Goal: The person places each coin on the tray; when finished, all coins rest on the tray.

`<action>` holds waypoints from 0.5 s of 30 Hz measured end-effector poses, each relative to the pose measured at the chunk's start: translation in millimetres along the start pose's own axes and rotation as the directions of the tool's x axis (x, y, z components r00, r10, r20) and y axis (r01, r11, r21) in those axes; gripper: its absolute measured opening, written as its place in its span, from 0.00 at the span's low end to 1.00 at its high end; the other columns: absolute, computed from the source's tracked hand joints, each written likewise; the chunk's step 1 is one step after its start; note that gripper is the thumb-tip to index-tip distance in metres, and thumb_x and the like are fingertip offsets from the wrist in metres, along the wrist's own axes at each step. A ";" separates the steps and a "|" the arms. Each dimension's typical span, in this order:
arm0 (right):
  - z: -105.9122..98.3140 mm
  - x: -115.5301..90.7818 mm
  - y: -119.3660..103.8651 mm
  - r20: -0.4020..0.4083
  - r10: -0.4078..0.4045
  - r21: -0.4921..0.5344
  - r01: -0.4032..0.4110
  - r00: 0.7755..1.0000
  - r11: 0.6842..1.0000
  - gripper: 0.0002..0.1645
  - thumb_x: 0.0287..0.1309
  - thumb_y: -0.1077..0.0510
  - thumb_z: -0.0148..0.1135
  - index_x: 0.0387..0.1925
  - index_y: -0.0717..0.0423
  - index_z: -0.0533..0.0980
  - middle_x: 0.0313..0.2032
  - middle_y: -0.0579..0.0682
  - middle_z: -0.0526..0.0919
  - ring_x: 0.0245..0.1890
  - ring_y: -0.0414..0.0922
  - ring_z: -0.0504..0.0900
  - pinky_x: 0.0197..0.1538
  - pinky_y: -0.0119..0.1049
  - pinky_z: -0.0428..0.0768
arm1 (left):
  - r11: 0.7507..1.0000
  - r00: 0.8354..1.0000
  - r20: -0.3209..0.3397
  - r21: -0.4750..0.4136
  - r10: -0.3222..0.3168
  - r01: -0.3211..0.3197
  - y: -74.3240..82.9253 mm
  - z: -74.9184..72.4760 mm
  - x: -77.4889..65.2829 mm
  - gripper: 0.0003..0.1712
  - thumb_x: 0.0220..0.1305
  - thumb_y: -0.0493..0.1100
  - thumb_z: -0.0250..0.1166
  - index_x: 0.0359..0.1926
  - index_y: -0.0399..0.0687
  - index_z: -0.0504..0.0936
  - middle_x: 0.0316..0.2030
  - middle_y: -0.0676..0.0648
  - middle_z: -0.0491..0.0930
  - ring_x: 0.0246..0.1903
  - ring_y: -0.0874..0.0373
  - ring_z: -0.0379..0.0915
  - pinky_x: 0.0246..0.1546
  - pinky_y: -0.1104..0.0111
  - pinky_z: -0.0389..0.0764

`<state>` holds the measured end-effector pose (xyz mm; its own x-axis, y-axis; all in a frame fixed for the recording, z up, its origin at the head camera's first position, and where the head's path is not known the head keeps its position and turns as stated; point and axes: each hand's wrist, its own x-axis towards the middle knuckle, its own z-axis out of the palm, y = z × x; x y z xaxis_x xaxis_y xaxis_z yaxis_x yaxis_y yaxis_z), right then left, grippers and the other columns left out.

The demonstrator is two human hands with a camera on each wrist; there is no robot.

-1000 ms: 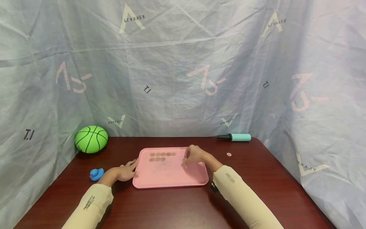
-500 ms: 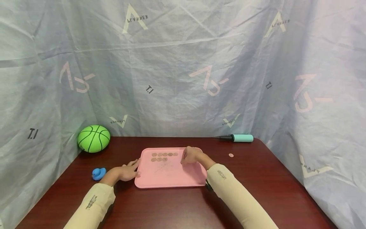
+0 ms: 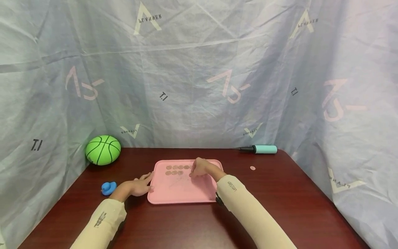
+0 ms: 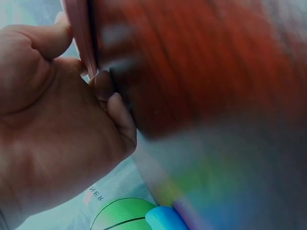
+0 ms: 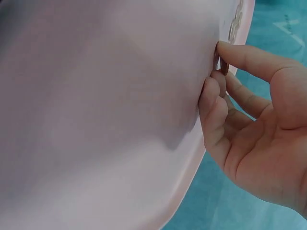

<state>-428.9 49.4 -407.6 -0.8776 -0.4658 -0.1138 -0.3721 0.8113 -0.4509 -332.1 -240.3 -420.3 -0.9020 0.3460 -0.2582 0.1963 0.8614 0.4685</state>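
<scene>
In the head view a pink tray (image 3: 168, 193) lies on the table. Two rows of round coins (image 3: 175, 167) are set out in its upper left part. My right hand (image 3: 200, 167) is over the tray, just right of the shorter row. Seen from the right wrist, its thumb and index finger pinch a brown coin (image 5: 224, 66) on edge, close to the tray surface. The right end of the upper row is partly covered by this hand. My left hand (image 3: 140, 186) rests at the tray's left edge, thumb on the rim and other fingers against its side.
One more coin (image 3: 253, 168) lies on the table (image 3: 174, 224) right of the tray. A hand pump (image 3: 265, 149) is near the back edge. Toward the left are a green basketball (image 3: 103, 150) and a blue rubber duck (image 3: 108, 188). Grey cloth (image 3: 186, 114) hangs behind the table.
My right hand has moved left across the tray, carrying the pinched coin toward the end of the shorter row. The left hand stays at the tray's edge.
</scene>
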 end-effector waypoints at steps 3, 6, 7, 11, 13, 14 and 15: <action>3.0 4.3 -2.5 -0.002 0.016 0.015 -0.016 1.000 1.000 0.09 0.52 0.55 0.75 0.26 0.56 0.85 0.14 0.40 0.77 0.15 0.35 0.72 0.22 0.28 0.72 | 1.000 1.000 0.001 0.003 0.004 -0.004 0.1 -0.2 -0.6 0.44 0.73 0.48 0.55 0.76 0.31 0.43 0.73 0.27 0.44 0.69 0.23 0.41 0.66 0.35 0.43; 5.6 8.7 -4.1 -0.014 0.036 0.022 -0.036 0.999 0.999 0.09 0.51 0.54 0.76 0.25 0.55 0.85 0.14 0.40 0.77 0.15 0.36 0.73 0.22 0.28 0.73 | 1.000 1.000 0.000 0.006 0.011 -0.011 -0.1 -0.6 -0.4 0.44 0.73 0.47 0.55 0.76 0.31 0.43 0.73 0.27 0.45 0.69 0.23 0.42 0.66 0.35 0.44; 6.2 10.1 -4.7 -0.014 0.044 0.024 -0.044 0.999 0.999 0.09 0.51 0.54 0.76 0.25 0.55 0.85 0.14 0.40 0.77 0.14 0.37 0.73 0.22 0.29 0.73 | 1.000 1.000 0.000 0.008 0.010 -0.010 -0.2 -0.8 -0.2 0.44 0.73 0.47 0.55 0.76 0.31 0.43 0.73 0.27 0.45 0.69 0.23 0.42 0.66 0.35 0.44; 8.4 14.0 -7.9 -0.024 0.051 0.025 -0.051 0.998 0.998 0.10 0.51 0.53 0.76 0.25 0.55 0.85 0.13 0.40 0.76 0.12 0.36 0.71 0.21 0.29 0.72 | 1.000 1.000 -0.003 0.012 -0.004 0.004 -0.6 -0.9 0.4 0.44 0.73 0.48 0.55 0.77 0.33 0.43 0.74 0.28 0.45 0.68 0.21 0.44 0.65 0.35 0.46; 9.1 14.8 -9.4 -0.032 0.046 0.018 -0.045 0.998 0.999 0.10 0.51 0.53 0.76 0.25 0.55 0.85 0.13 0.40 0.76 0.12 0.36 0.70 0.20 0.29 0.72 | 1.000 1.000 -0.003 0.009 -0.019 0.019 -1.1 -0.6 1.0 0.44 0.73 0.48 0.55 0.77 0.34 0.43 0.74 0.28 0.45 0.68 0.21 0.44 0.65 0.34 0.47; 9.2 15.1 -10.2 -0.038 0.042 0.014 -0.041 0.998 0.999 0.10 0.51 0.53 0.76 0.26 0.55 0.85 0.14 0.40 0.76 0.12 0.36 0.70 0.20 0.29 0.71 | 1.000 1.000 -0.003 0.008 -0.024 0.024 -1.4 -0.5 1.3 0.45 0.73 0.48 0.55 0.77 0.35 0.43 0.74 0.29 0.45 0.67 0.21 0.45 0.65 0.34 0.48; 9.1 15.1 -11.1 -0.047 0.039 0.010 -0.038 0.998 0.999 0.10 0.51 0.53 0.76 0.26 0.55 0.85 0.15 0.40 0.77 0.12 0.36 0.70 0.21 0.29 0.71 | 1.000 1.000 -0.005 0.007 -0.026 0.026 -1.7 -0.2 1.8 0.44 0.73 0.48 0.55 0.77 0.35 0.43 0.74 0.29 0.45 0.67 0.22 0.46 0.65 0.35 0.48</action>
<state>-435.3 30.2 -412.4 -0.9044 -0.4171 -0.0896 -0.3352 0.8247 -0.4555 -334.1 -241.2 -421.4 -0.9087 0.3214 -0.2663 0.1752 0.8728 0.4557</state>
